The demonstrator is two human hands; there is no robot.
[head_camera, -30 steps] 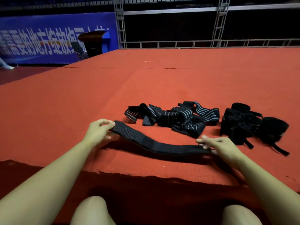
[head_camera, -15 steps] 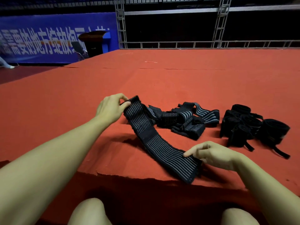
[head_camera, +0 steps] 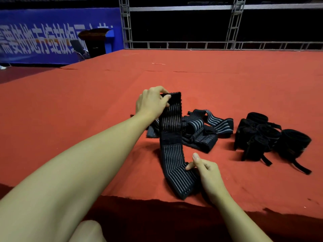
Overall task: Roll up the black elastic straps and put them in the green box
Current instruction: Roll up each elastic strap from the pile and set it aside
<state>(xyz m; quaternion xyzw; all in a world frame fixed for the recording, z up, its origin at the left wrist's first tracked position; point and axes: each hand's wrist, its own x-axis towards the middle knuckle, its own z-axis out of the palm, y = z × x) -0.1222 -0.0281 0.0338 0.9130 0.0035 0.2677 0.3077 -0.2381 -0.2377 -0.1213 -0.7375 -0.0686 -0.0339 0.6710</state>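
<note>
While the left hand pinches the strap's far end, lifted off the red table, the right hand pinches its near end. Loose straps lie behind; rolled straps sit far right.

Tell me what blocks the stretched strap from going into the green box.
No green box shows in this view, so that path cannot be judged. Left hand and right hand already hold the strap; nothing lies between them and it.
</note>
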